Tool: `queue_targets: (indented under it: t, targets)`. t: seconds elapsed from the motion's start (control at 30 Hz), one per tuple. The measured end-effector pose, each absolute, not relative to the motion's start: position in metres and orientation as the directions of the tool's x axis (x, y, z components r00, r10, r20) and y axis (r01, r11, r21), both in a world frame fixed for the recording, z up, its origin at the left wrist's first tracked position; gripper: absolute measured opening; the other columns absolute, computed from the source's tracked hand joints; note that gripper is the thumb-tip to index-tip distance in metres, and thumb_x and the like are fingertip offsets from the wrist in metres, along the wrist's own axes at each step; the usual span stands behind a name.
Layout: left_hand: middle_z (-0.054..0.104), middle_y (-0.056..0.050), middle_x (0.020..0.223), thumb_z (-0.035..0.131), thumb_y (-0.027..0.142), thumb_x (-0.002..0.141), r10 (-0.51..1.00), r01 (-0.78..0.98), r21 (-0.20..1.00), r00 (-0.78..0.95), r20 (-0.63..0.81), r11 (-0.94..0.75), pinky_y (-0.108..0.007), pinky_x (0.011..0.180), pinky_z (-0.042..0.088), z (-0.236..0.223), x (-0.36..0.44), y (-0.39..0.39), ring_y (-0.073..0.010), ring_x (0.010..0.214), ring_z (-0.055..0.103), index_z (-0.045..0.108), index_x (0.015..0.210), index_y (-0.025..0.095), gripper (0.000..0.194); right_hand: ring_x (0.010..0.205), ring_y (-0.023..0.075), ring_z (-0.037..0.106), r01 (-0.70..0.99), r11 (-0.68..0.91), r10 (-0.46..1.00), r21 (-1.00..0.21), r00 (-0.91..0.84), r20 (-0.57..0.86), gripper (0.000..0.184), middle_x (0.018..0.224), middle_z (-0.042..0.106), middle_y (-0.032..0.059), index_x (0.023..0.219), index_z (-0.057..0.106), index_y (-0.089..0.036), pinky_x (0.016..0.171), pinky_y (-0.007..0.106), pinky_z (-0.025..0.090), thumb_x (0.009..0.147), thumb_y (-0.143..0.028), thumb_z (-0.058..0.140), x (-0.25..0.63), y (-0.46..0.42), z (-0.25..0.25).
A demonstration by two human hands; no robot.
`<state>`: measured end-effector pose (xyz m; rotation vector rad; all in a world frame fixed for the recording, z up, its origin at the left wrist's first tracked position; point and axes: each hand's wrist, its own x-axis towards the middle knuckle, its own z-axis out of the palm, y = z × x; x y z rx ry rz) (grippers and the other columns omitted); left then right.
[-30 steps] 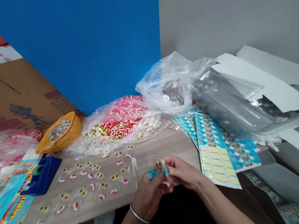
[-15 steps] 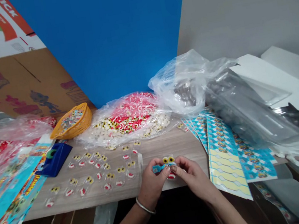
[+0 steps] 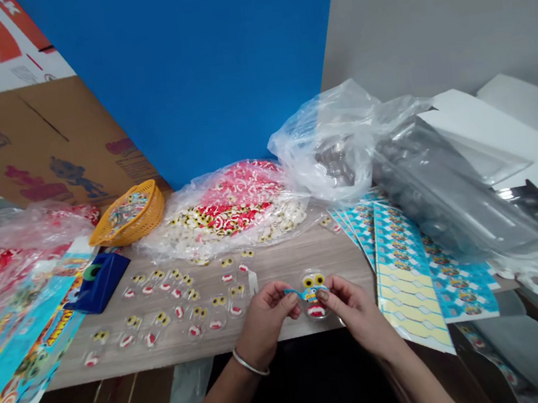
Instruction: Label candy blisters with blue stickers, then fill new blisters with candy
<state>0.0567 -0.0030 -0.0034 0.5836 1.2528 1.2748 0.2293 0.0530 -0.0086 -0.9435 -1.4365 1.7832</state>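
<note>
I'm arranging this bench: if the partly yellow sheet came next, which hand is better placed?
Probably the right hand, though it grips the clear pack: the partly yellow sheet lies nearer, on its side. The left hand pinches the blue strip, farther off, and might have to cross over.

Straight ahead of the left grip [image 3: 266, 318] and the right grip [image 3: 362, 317], a bare strip of worktop [image 3: 319, 249] is offering passage, until the bulging bag of small pieces [image 3: 233, 215] is blocking it. Small clear packs [image 3: 217, 311] are crowding the way left, a blue tape dispenser [image 3: 98, 286] (a taller obstacle) standing past them. Rightward, printed sheets [image 3: 404, 269] are lying flat and low, while bulky clear plastic trays [image 3: 442, 192] are obstructing their far part.
</note>
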Motion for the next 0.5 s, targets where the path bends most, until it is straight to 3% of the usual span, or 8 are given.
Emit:
queue_targets:
  t: [0.27,0.5]
  targets:
    - [0.063,-0.002,0.069,0.079,0.032,0.072,0.905,-0.657,0.667,0.057,-0.422,0.352,-0.025,0.061,0.043,-0.002,0.065,-0.002,-0.0106,0.060,0.055,0.066,0.076,0.013,0.024,0.076,0.0170,0.056,-0.141,-0.302,0.778,-0.943,-0.608,-0.158,0.029,0.083,0.064,0.0028,0.087,0.061,-0.020,0.074,0.028,0.044,0.087,-0.049,0.062,0.230,0.046,-0.010]
    - [0.066,-0.005,0.093,0.079,0.028,0.073,0.884,-0.713,0.582,0.117,-0.452,0.392,-0.028,0.074,0.046,-0.006,0.068,0.000,-0.0127,0.077,0.060,0.068,0.095,0.017,0.026,0.074,0.0160,0.054,-0.047,-0.182,0.833,-0.982,-0.538,-0.129,0.032,0.076,0.061,0.0009,0.082,0.061,-0.018,0.070,0.026,0.043,0.085,-0.050,0.064,0.217,0.043,-0.011]
